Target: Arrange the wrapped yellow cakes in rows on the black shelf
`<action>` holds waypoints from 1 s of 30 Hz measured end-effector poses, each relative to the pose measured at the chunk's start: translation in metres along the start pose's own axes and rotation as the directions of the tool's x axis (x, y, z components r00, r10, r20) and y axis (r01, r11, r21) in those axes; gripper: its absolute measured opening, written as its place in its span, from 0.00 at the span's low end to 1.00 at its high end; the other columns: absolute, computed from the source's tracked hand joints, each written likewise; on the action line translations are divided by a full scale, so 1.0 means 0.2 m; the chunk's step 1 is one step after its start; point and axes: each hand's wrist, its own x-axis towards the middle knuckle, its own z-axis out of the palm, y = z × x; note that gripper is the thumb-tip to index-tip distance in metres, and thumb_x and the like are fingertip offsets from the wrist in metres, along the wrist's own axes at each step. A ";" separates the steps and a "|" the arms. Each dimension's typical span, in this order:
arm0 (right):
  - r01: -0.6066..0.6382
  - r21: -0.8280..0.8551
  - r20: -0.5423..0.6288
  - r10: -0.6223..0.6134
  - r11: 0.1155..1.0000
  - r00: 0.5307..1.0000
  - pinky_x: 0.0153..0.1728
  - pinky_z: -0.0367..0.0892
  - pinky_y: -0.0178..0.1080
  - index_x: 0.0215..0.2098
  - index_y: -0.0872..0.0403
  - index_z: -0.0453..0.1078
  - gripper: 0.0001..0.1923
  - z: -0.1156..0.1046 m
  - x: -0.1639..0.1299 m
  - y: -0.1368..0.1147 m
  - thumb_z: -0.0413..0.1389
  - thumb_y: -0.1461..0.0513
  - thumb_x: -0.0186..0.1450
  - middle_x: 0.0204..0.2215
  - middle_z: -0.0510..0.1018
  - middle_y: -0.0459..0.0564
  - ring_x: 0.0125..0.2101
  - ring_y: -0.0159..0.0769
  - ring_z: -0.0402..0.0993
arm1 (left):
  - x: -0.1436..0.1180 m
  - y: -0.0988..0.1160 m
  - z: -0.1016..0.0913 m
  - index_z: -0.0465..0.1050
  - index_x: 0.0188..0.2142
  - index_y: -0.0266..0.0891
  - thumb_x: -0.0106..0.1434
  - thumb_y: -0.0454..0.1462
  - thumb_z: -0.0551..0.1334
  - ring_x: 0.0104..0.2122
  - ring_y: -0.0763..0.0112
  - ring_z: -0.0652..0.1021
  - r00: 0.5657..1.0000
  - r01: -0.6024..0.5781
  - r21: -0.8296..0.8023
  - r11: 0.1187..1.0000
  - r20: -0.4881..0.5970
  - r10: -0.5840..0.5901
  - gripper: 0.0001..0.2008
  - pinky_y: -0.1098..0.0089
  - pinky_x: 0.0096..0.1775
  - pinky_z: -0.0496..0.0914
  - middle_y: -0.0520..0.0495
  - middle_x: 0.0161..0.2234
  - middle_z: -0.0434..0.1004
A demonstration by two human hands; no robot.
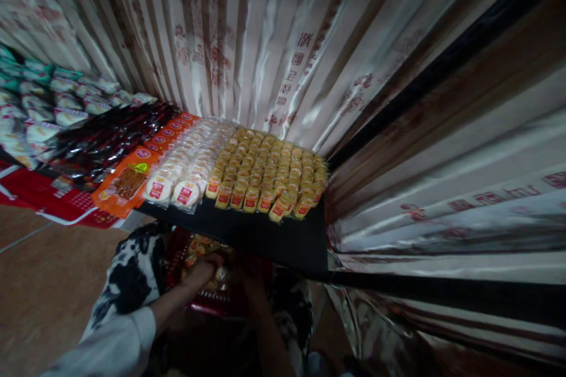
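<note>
Below the worktop (274, 241), both hands reached into a red basket (212, 303) of packets: left hand (206, 268) curled over one, right hand (247, 274) too dark to tell. Yellow packets (269, 174) already filled the far rows; the near edge stayed bare.

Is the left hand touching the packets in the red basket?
Touching. The head view shows the left hand reaching into the red basket, its fingers resting on the packets there, though the spot is dim.

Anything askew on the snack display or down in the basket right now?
The front yellow snack packets lean out of their rows near the black shelf edge. The red basket under both hands is too dark to judge.
</note>
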 end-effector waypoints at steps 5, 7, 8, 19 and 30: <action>-0.172 0.339 0.116 0.141 0.925 0.983 0.36 0.68 0.41 0.32 0.55 0.75 0.22 -0.09 -0.05 -0.12 0.57 0.48 0.49 0.30 0.79 0.52 0.34 0.43 0.75 | -0.12 0.09 -0.09 0.73 0.32 0.37 0.51 0.29 0.51 0.34 0.69 0.75 0.990 -0.143 0.010 0.990 0.021 0.143 0.13 0.72 0.36 0.67 0.51 0.31 0.77; -0.215 0.412 0.159 0.163 0.885 0.974 0.36 0.68 0.41 0.34 0.56 0.75 0.24 -0.12 -0.07 -0.18 0.59 0.48 0.46 0.31 0.79 0.52 0.35 0.43 0.74 | -0.17 0.11 -0.11 0.73 0.33 0.38 0.52 0.33 0.53 0.35 0.67 0.75 0.974 -0.222 0.030 0.974 0.041 0.221 0.13 0.71 0.36 0.67 0.51 0.32 0.78; -0.224 0.433 0.172 0.164 0.873 0.971 0.36 0.68 0.40 0.34 0.56 0.75 0.24 -0.14 -0.09 -0.21 0.60 0.48 0.45 0.31 0.79 0.52 0.35 0.43 0.74 | -0.20 0.12 -0.12 0.73 0.35 0.37 0.53 0.35 0.53 0.36 0.66 0.75 0.964 -0.260 0.037 0.965 0.063 0.257 0.13 0.70 0.37 0.67 0.50 0.33 0.78; -0.119 0.453 0.089 0.088 0.883 0.992 0.29 0.65 0.34 0.34 0.53 0.74 0.21 -0.30 -0.20 -0.50 0.55 0.47 0.52 0.34 0.78 0.49 0.34 0.38 0.72 | -0.42 0.20 -0.08 0.70 0.43 0.39 0.53 0.42 0.57 0.38 0.65 0.73 0.839 -0.544 0.084 0.835 0.034 0.543 0.18 0.68 0.39 0.67 0.43 0.44 0.72; -0.137 0.695 0.163 0.031 0.706 0.986 0.27 0.64 0.33 0.34 0.55 0.72 0.20 -0.41 -0.23 -0.57 0.57 0.47 0.54 0.25 0.75 0.45 0.26 0.32 0.69 | -0.34 0.37 -0.04 0.67 0.32 0.35 0.50 0.58 0.58 0.15 0.79 0.64 0.927 -0.304 -0.216 0.928 0.157 0.341 0.27 0.78 0.18 0.56 0.54 0.16 0.68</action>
